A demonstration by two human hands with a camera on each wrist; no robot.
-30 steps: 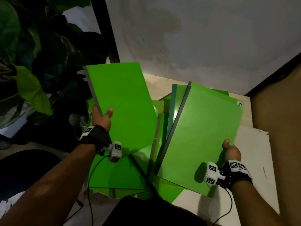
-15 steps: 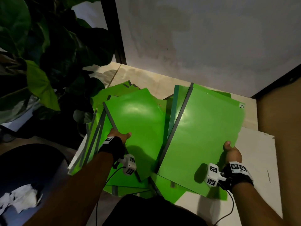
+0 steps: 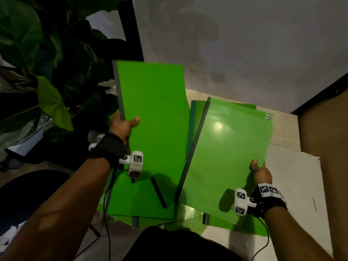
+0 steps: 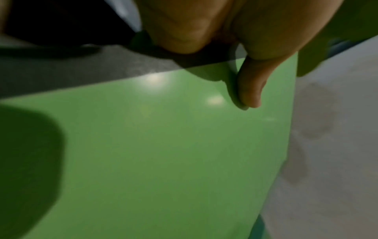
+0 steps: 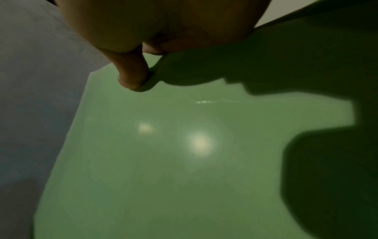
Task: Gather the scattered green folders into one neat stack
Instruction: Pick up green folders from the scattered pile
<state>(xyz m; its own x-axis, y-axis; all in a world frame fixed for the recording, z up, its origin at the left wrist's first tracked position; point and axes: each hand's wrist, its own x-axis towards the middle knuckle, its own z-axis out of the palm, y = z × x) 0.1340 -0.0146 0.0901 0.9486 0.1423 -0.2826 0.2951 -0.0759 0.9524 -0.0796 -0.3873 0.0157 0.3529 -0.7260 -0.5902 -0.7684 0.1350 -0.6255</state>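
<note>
My left hand (image 3: 124,125) grips a green folder (image 3: 152,117) by its grey spine edge, thumb on top, and holds it raised and tilted over the left side of the pile. In the left wrist view the thumb (image 4: 249,87) presses on that folder (image 4: 163,153). My right hand (image 3: 259,171) pinches the right edge of the green stack (image 3: 224,157), a few folders whose top cover is glossy. The right wrist view shows the thumb (image 5: 131,72) on that top cover (image 5: 163,161). More green folders (image 3: 139,200) lie flat below, with a loose dark spine strip (image 3: 158,192) on them.
A big leafy plant (image 3: 47,81) crowds the left side. A grey wall (image 3: 244,44) stands behind the pale wooden table (image 3: 286,132). A white board (image 3: 293,185) lies under the right stack. A dark chair (image 3: 28,194) sits at lower left.
My left hand has lifted a folder up off the left pile, from low and flat to raised toward the wall. The right hand and its stack have stayed in place.
</note>
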